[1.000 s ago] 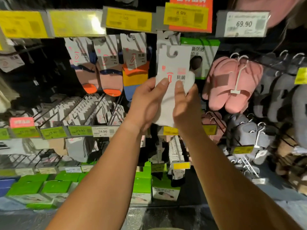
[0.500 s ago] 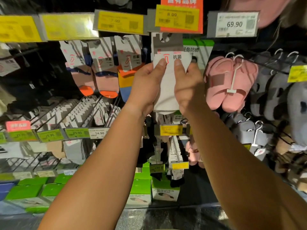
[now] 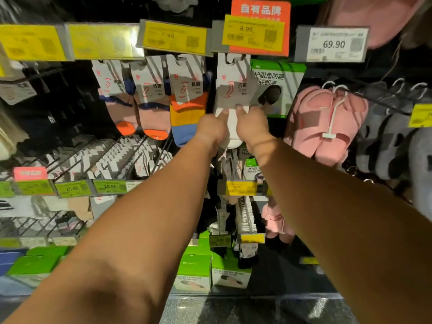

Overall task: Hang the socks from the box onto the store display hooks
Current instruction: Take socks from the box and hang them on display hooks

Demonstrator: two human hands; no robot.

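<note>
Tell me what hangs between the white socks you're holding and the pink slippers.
In the head view, a green and white boxed pack hangs between the white socks and the pink slippers, partly behind the sock card.

Both bare forearms reach up and forward, converging. The left hand (image 3: 211, 129) and right hand (image 3: 251, 127) sit side by side, nearly touching, fingertips (image 3: 223, 114) raised and pinched shut on something between them.

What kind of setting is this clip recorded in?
Most likely a retail store's sock and slipper aisle. Price tags such as the yellow 8.99 label hang above display hooks, carded socks and pink slippers hang in rows, and both hands hold a white sock pack.
</note>
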